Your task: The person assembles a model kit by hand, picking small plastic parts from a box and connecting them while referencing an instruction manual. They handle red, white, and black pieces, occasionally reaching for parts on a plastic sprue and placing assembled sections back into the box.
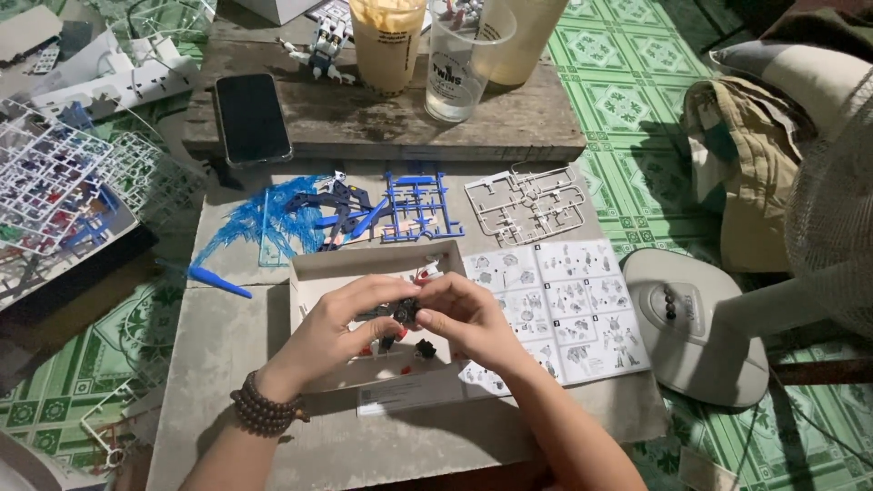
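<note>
My left hand [338, 320] and my right hand [462, 314] meet over a shallow white cardboard box lid [309, 273]. Together they pinch a small dark model part [405, 311] between the fingertips. A bead bracelet [262, 409] circles my left wrist. Small black and red pieces [424, 348] lie loose in the lid below my hands. An instruction sheet [568, 305] with line drawings lies just right of the lid.
Blue part frames [414, 207], clear blue effect pieces [264, 223] and a grey frame [523, 205] lie beyond the lid. A phone [251, 116], cups [459, 64] and a small robot figure [326, 45] stand on a wooden board. A fan base [687, 327] sits right; more frames [50, 182] left.
</note>
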